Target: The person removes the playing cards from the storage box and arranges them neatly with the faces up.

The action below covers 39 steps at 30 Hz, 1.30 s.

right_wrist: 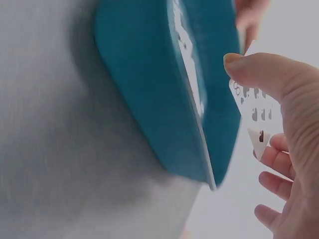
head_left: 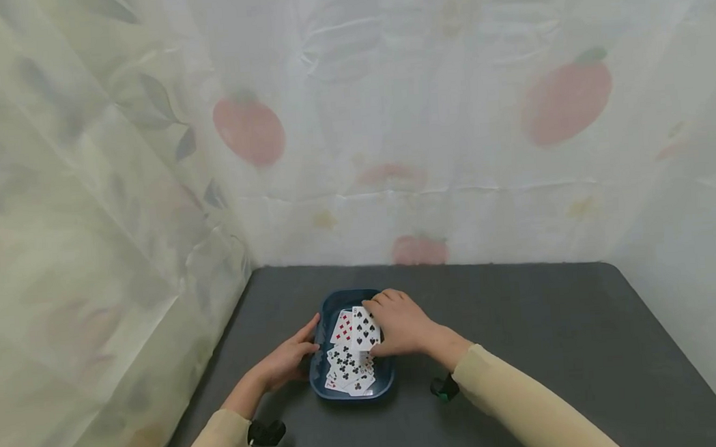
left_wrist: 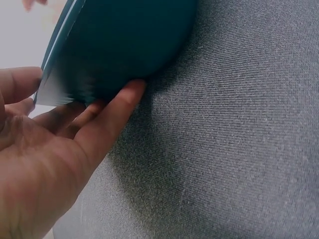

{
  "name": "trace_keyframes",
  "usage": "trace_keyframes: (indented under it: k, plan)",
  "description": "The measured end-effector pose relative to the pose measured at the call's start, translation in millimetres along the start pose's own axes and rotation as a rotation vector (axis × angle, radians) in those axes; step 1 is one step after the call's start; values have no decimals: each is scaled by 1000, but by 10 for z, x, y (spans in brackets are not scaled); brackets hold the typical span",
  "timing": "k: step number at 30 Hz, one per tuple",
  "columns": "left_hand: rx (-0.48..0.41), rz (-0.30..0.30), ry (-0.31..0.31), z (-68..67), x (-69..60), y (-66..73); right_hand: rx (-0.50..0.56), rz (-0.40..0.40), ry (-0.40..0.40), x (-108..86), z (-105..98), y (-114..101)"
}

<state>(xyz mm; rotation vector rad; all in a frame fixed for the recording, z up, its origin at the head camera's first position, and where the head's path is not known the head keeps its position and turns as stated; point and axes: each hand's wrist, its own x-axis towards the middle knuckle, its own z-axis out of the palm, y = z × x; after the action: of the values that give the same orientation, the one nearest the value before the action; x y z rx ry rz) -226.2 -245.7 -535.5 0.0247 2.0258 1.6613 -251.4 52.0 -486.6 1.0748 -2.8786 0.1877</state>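
Observation:
A blue plastic tray (head_left: pixel 345 297) with rounded corners holds a loose heap of playing cards (head_left: pixel 345 373), clubs mostly showing. The left hand (head_left: pixel 286 361) grips the tray's left side. In the left wrist view its thumb lies at the rim and its fingers (left_wrist: pixel 112 117) spread along the outer wall, low near the tabletop. Over the tray's right part, the right hand (head_left: pixel 404 322) pinches an eight of spades (head_left: pixel 364 329) between thumb (right_wrist: pixel 259 72) and fingers. A card with red diamonds (head_left: pixel 342 328) lies beside it in the tray.
The tray is on a dark grey cloth-like tabletop (head_left: pixel 526 350). Pale curtains (head_left: pixel 425 110) printed with fruit and leaves hang behind the table and along both sides. A black device (head_left: pixel 266 433) sits at the left wrist, another (head_left: pixel 444 387) at the right.

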Motion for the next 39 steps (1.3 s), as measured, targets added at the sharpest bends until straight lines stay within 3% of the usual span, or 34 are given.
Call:
trace_keyframes:
  k: [8, 15, 19, 27, 39]
  plan:
    - [44, 15, 34, 12, 19, -39, 96, 98, 100, -233, -261, 556]
    - [56, 33, 72, 8, 13, -63, 168, 194, 79, -476, -316, 969]
    - [66, 45, 89, 17, -21, -69, 183, 233, 65, -569, -233, 1151]
    - [58, 78, 121, 40, -6, -137, 174, 299, -1, -666, -8, 1389]
    - [35, 88, 153, 101, 4, -188, 244, 338, -90, -693, 173, 1522]
